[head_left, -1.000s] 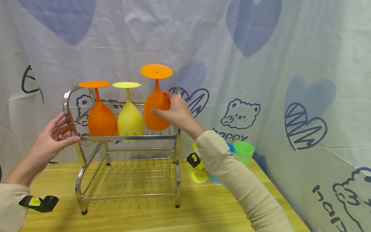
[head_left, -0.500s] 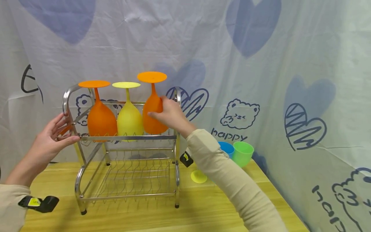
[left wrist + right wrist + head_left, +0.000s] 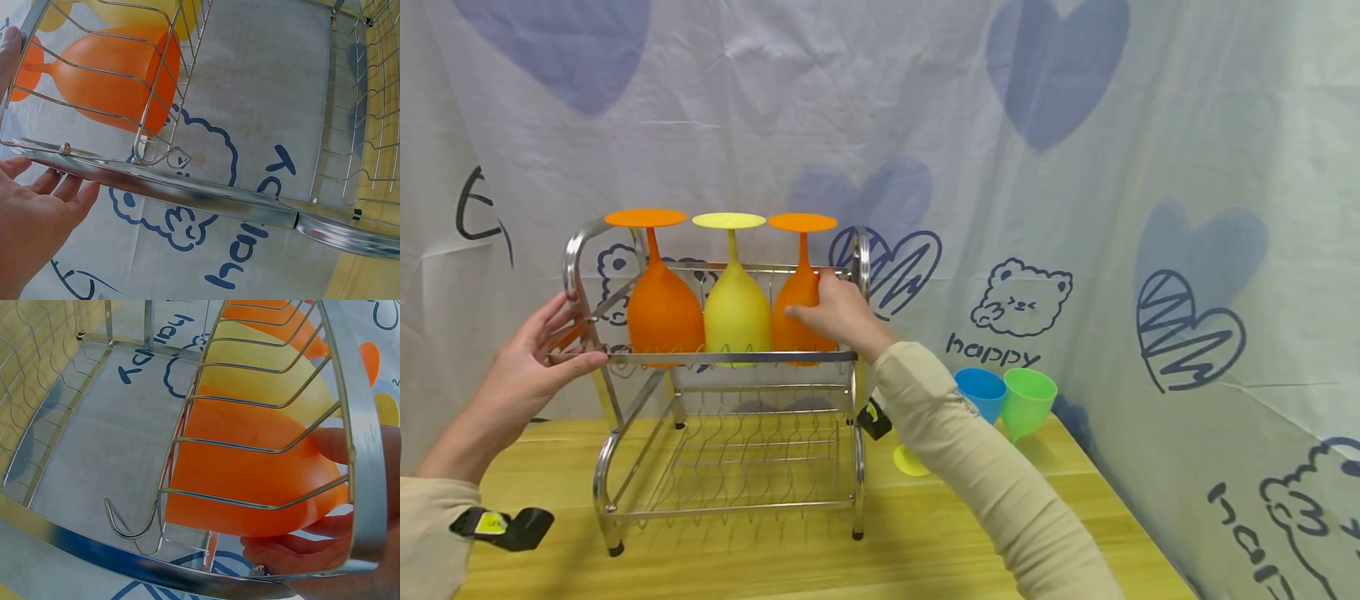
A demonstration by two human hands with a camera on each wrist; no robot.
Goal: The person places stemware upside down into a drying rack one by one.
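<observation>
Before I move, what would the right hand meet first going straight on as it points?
Past the orange goblet that the right hand holds, probably the yellow goblet; any gap between them is unclear.

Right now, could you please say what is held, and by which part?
The right hand holds the rightmost orange goblet by its bowl; the left hand grips the metal rack by its left side.

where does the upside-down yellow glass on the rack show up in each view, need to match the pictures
Head: the yellow glass is left of centre, between the left orange glass and the right orange glass.
Left wrist: cut off at the top edge, beyond the left orange glass.
Right wrist: upper right, behind wires, between the nearer right orange glass and the left one.
Shared landmark: the metal rack.
</observation>
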